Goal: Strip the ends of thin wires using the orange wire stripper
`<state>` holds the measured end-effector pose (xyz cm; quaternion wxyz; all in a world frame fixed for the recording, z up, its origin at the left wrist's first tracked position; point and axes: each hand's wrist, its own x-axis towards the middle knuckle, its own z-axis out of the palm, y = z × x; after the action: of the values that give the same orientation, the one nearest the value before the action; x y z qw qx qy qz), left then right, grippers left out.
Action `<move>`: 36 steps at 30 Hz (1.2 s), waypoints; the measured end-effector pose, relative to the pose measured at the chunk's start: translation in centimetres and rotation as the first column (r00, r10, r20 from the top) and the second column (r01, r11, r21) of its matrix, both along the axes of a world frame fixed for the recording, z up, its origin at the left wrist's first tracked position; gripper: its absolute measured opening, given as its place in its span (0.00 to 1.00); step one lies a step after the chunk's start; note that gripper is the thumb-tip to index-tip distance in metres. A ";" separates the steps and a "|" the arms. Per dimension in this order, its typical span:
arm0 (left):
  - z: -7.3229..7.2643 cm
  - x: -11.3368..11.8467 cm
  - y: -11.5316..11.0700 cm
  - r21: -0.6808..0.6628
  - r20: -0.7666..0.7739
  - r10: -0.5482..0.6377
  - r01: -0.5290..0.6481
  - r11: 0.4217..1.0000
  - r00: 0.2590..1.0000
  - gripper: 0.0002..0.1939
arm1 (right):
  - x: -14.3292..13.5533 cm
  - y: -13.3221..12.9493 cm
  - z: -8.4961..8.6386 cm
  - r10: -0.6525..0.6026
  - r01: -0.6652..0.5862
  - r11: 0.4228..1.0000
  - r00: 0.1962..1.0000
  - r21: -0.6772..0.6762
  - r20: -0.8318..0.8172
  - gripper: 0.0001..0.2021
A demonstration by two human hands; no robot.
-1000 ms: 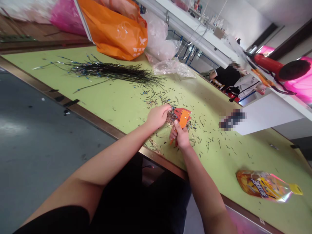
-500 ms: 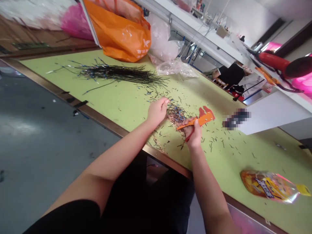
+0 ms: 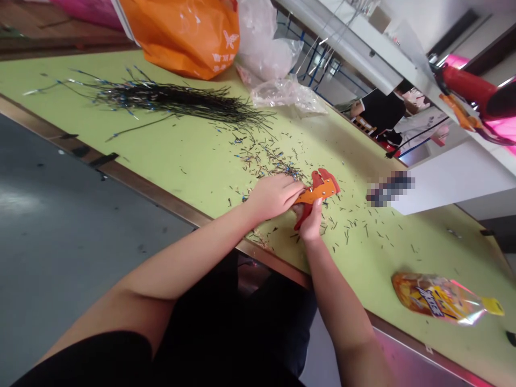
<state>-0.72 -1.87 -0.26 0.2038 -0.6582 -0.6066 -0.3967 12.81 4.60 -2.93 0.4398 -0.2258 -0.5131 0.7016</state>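
My right hand (image 3: 311, 221) is wrapped around the handles of an orange and red wire stripper (image 3: 323, 189), whose jaws point up and to the right. Against the tool's near side lies my left hand (image 3: 276, 196), fingers bent and pressed together; whatever they may hold is hidden. Short wire clippings (image 3: 288, 167), dark with some blue bits, lie scattered around and beyond both hands. Farther back and to the left rests a long bundle of black wires (image 3: 177, 102) with blue and silvery ends.
An orange bag (image 3: 185, 37) and clear plastic bags (image 3: 278, 88) stand at the table's far side. A bottle of amber drink (image 3: 443, 298) lies on the right. Beyond the green table (image 3: 161, 177), a person in black (image 3: 382, 113) sits. A white panel (image 3: 447, 177) juts in at right.
My left hand has moved right and slightly down, from over the clippings to the wire stripper. The stripper in my right hand has shifted slightly left. The camera view has shifted too.
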 end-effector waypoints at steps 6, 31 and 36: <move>0.5 0.1 -0.6 0.013 0.084 0.017 -0.018 1.000 0.996 0.19 | 0.4 -0.5 0.1 -0.016 0.016 0.999 1.000 0.036 0.006 0.31; 0.7 0.5 -1.0 0.054 0.018 -0.138 0.137 0.989 0.990 0.13 | 0.7 0.0 0.2 -0.199 0.171 0.975 0.958 0.145 0.205 0.32; 0.8 0.6 -1.0 0.023 0.035 -0.152 0.151 0.988 0.988 0.14 | 1.1 0.5 -0.2 -0.151 0.124 0.985 0.958 0.124 0.244 0.32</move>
<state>-0.16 -2.92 0.50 0.1687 -0.6930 -0.5542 -0.4292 13.92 5.07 -3.12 0.4301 -0.3245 -0.5848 0.6064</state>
